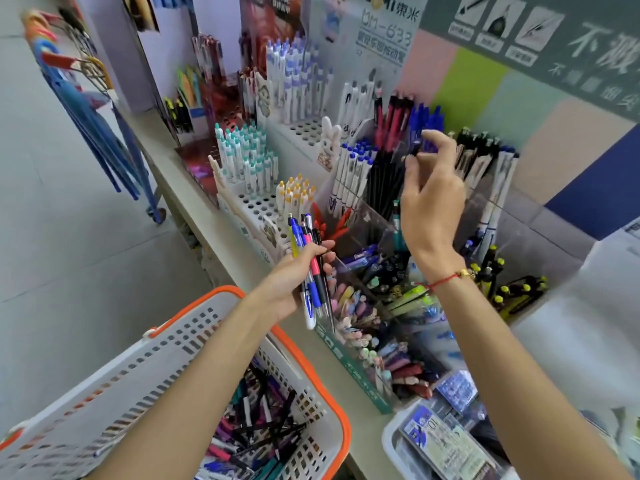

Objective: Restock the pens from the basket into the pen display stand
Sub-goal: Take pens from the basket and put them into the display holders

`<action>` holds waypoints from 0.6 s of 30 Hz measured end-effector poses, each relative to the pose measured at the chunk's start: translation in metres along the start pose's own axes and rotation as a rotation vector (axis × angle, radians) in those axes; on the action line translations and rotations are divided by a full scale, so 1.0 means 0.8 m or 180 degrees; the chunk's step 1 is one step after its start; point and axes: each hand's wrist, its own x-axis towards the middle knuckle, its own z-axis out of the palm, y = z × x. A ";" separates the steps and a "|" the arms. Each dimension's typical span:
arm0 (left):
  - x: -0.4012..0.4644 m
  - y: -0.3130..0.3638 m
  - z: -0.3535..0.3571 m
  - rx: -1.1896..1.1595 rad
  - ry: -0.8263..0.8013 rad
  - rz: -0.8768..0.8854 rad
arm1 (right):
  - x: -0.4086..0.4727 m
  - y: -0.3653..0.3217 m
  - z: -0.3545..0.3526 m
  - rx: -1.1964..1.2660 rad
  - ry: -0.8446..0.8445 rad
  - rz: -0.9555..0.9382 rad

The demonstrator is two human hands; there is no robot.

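Left hand (294, 275): grips a bunch of pens (309, 261), tips down; basket (166, 344) just below its wrist, more pens lying inside
Right hand (431, 199): raised, thumb and fingers pinch a blue pen (427, 142) at the blue row; stand (363, 216) under and around it
Red cord (445, 281): on right wrist

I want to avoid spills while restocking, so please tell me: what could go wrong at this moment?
1. The left hand holds a loose, fanned bunch of pens over the shelf edge; one could slip out and fall outside the basket.
2. The right hand pinches a blue pen among tightly packed blue pens; pushing it in may tip neighbours.
3. The right forearm crosses above the clear front bins and might brush their pens.
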 end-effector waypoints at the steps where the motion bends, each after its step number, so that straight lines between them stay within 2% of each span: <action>1: -0.001 -0.001 0.000 -0.0097 -0.0047 -0.0026 | -0.001 0.003 0.004 -0.0170 -0.0130 -0.0051; 4: -0.004 -0.003 -0.004 -0.0078 -0.0163 -0.0185 | -0.005 0.016 0.013 -0.0534 -0.0455 -0.0284; 8: -0.007 -0.001 -0.008 0.0240 -0.0246 -0.0287 | -0.003 0.023 0.016 -0.0937 -0.0956 -0.0255; 11: -0.008 0.001 -0.007 0.0471 -0.0241 -0.0211 | -0.012 0.008 0.010 -0.0972 -0.0598 -0.0476; 12: -0.008 0.002 -0.004 0.0526 -0.0244 -0.0152 | -0.020 0.000 0.008 -0.0858 -0.0658 -0.0499; 13: -0.009 0.002 -0.001 0.0564 -0.0249 -0.0081 | -0.028 -0.007 0.007 -0.0709 -0.0978 -0.0401; 15: -0.009 0.004 0.006 0.0648 -0.0241 0.0095 | -0.042 -0.015 0.008 -0.0423 -0.1898 0.0135; 16: -0.008 0.004 0.009 0.0689 -0.0245 0.0178 | -0.046 -0.016 0.007 -0.0301 -0.2173 0.0390; 18: -0.006 0.004 0.014 0.0733 -0.0273 0.0294 | -0.043 -0.016 0.003 -0.0117 -0.2213 0.0631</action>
